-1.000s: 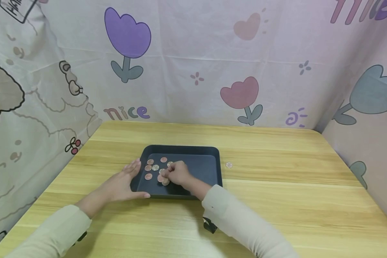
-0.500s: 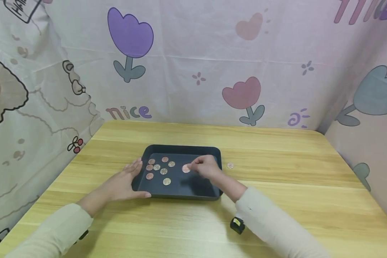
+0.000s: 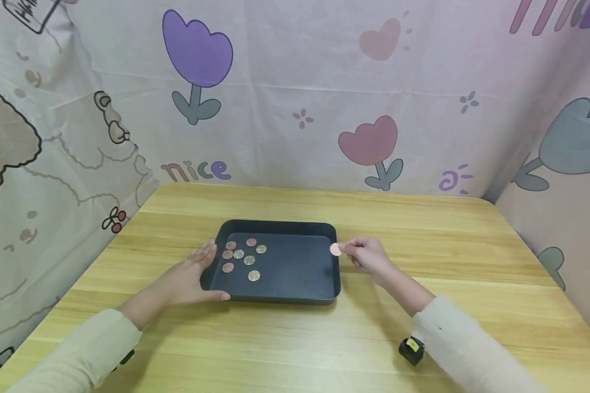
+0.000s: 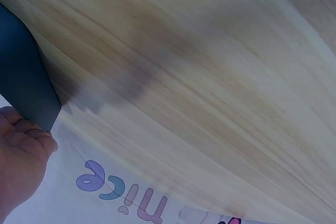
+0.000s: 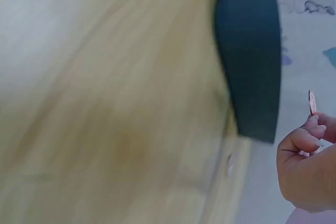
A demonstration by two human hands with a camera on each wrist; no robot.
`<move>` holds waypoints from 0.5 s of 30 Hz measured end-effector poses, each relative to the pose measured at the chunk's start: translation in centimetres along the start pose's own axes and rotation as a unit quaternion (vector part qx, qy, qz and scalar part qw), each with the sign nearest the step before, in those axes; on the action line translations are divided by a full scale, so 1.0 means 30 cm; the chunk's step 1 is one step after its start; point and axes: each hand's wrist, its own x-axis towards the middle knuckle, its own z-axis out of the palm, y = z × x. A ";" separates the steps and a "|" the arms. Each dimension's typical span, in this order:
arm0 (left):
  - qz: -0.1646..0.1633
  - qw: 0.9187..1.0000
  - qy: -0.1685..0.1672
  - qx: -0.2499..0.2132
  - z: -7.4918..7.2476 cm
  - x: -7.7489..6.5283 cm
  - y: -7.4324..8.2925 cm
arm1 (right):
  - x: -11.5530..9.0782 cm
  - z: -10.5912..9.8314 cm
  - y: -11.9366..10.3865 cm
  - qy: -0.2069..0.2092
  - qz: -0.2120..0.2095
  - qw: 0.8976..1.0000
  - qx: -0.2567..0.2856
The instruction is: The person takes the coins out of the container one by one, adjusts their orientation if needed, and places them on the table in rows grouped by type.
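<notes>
A dark shallow tray (image 3: 300,270) lies on the table, with several copper and gold-coloured coins (image 3: 254,276) spread flat over its left half. My left hand (image 3: 183,281) holds the tray's near left corner, thumb along the front wall and fingers at the left side. Over the right rim, my right hand (image 3: 369,255) pinches a copper coin (image 3: 335,249) between thumb and fingertips. That coin is seen edge-on in the right wrist view, raised above the tray wall (image 5: 249,61). Another coin (image 5: 230,164) lies on the table beside the tray; in the head view my right hand hides it.
The wooden table (image 3: 423,234) extends on all sides of the tray. Printed cloth (image 3: 285,65) with tulips hangs behind and at both sides. A small black wrist camera (image 3: 412,349) sits under my right sleeve, close over the table.
My right hand has lifted a copper coin from the group in the tray and carried it rightward to the right rim. My left hand has stayed at the tray's corner.
</notes>
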 end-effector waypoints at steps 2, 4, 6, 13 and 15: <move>-0.001 1.000 0.001 0.000 -0.002 -0.001 0.000 | -0.003 -0.028 0.017 0.006 0.001 1.000 -0.006; -0.001 1.000 0.001 -0.001 -0.003 -0.001 -0.001 | -0.004 -0.052 0.034 0.007 0.004 1.000 -0.013; -0.002 1.000 0.001 0.001 -0.004 -0.001 -0.001 | -0.002 -0.070 0.052 0.004 0.010 1.000 -0.018; 0.003 1.000 0.002 0.001 -0.001 0.000 -0.002 | 0.001 -0.091 0.108 -0.019 0.032 0.999 -0.034; 0.003 1.000 0.002 0.002 0.000 0.000 -0.002 | 0.002 -0.091 0.120 -0.020 0.037 0.998 -0.050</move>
